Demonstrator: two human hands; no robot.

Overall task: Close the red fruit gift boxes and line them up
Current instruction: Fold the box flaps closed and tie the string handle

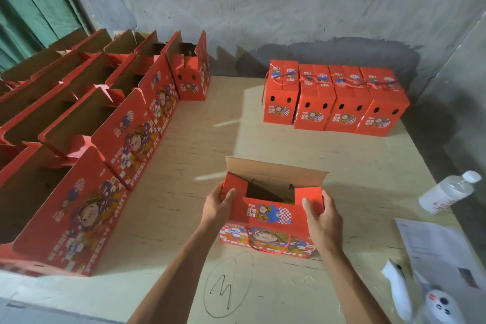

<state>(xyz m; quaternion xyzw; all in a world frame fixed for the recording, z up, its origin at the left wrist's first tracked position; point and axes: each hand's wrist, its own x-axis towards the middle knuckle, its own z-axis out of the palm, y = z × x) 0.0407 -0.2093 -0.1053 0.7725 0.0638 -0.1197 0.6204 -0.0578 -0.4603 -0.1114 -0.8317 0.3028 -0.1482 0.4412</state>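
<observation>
Four closed red cardboard fruit gift boxes [334,98] stand touching in one row at the far right of the pale wooden desk [200,139], against the grey wall. One open red box with a rope handle [271,214] sits near the front edge, its brown back flap upright. The left hand [219,204] has its grip curled round the box's left top corner; the right hand [322,214] clamps the right corner. Many open red boxes [86,123], too overlapped to count, crowd the left. One clear plastic bottle [449,192] lies at right, near one printed sheet [434,247].
</observation>
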